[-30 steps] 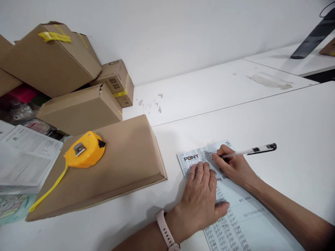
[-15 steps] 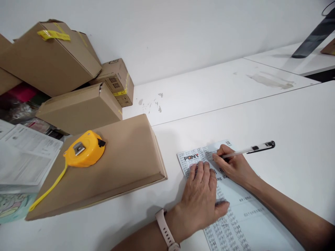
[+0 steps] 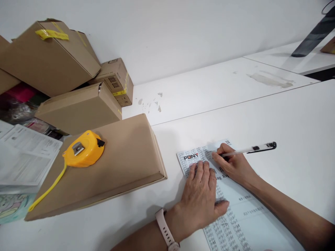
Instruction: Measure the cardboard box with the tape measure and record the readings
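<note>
A light-blue printed booklet (image 3: 251,216) marked "PONY" lies on the white table, its top part covered in rows of small handwriting. My left hand (image 3: 200,198) rests flat on it, fingers stretched out and thumb spread to the right. Pinched in my right hand (image 3: 234,164) is a pen (image 3: 251,150) with a clear barrel and black ends; it leans to the right. The pen's tip is hidden behind my fingers, close to the paper near the booklet's top edge.
Left of the booklet, a closed cardboard box (image 3: 125,150) carries a yellow tape measure (image 3: 86,150) with its strap trailing. Stacked cardboard boxes (image 3: 57,55) and printed papers (image 3: 28,153) are further left. A dark cylinder (image 3: 314,33) stands at the back right.
The pen's upper end has shifted very slightly to the right as my right hand moves a little. My left hand and the booklet stay in place.
</note>
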### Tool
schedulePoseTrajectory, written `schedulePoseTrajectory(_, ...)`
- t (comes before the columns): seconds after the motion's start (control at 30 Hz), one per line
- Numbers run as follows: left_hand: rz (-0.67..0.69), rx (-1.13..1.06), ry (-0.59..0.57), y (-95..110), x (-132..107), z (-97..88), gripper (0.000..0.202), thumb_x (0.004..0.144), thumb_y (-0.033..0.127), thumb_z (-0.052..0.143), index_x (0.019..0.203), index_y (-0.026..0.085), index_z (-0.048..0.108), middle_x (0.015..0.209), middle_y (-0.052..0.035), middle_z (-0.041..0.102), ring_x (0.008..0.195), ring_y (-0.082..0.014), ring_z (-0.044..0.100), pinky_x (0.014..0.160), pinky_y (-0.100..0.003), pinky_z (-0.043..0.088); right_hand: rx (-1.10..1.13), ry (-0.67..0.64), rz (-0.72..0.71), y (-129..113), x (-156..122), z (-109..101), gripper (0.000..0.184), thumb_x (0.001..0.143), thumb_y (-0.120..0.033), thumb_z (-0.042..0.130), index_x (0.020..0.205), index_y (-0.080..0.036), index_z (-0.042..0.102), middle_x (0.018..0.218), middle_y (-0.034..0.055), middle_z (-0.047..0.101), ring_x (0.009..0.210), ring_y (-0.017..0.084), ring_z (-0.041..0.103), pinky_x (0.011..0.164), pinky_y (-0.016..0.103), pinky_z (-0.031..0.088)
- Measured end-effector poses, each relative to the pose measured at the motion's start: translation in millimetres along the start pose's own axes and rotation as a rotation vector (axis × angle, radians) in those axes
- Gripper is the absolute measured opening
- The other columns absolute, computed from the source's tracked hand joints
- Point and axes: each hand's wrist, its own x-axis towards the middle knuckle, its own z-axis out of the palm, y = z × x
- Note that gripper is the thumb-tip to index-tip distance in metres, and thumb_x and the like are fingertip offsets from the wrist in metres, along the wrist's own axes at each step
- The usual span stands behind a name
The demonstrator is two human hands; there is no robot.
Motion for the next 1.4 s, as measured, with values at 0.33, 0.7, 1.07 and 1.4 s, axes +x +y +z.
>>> schedulePoseTrajectory(0.33, 0.002, 0.002, -0.006, 1.2, -1.1, -0.6, 0.079, 0.100, 0.062, 0.040, 0.148, -0.001, 0.041, 0.161, -0.0265, 0.038, 0.152, -0.0391, 0.032, 0.126, -0.052, 0.025, 0.030, -0.011, 0.025, 2.1, -0.4, 0.7, 0.035, 0.090, -0.044, 0.063, 0.068, -0.025, 0.045, 0.056, -0.0062, 0.040, 0.049, 0.011, 0.034, 0.045, 0.027, 0.030)
schedulePoseTrajectory(0.7, 0.004, -0.007, -0.010, 0.9, -1.3, -0.7, 0.079, 0.100, 0.061, 0.040, 0.148, -0.001, 0.040, 0.161, -0.0269, 0.037, 0.152, -0.0393, 0.031, 0.126, -0.053, 0.026, -0.002, -0.005, 0.009, 1.2, 0.6, -0.2, 0.033, 0.090, -0.039, 0.063, 0.068, -0.026, 0.044, 0.056, -0.0055, 0.041, 0.050, 0.012, 0.036, 0.045, 0.027, 0.032)
schedulePoseTrajectory(1.07, 0.006, 0.002, 0.010, 0.4, -1.3, 1.5, 0.079, 0.100, 0.061, 0.039, 0.148, -0.001, 0.041, 0.161, -0.0274, 0.037, 0.151, -0.0401, 0.032, 0.126, -0.053, 0.027, -0.017, 0.015, 0.001, 2.3, 0.0, -0.6, 0.033, 0.091, -0.040, 0.062, 0.068, -0.026, 0.044, 0.057, -0.0053, 0.040, 0.051, 0.013, 0.036, 0.047, 0.028, 0.032)
schedulePoseTrajectory(1.4, 0.004, -0.009, 0.004, 0.0, -1.3, 0.3, 0.078, 0.100, 0.061, 0.041, 0.148, 0.000, 0.041, 0.161, -0.0266, 0.038, 0.152, -0.0388, 0.032, 0.126, -0.052, 0.025, -0.022, 0.002, -0.015, 2.0, 0.6, -1.1, 0.033, 0.091, -0.041, 0.061, 0.068, -0.025, 0.044, 0.056, -0.0052, 0.041, 0.051, 0.012, 0.036, 0.046, 0.028, 0.032)
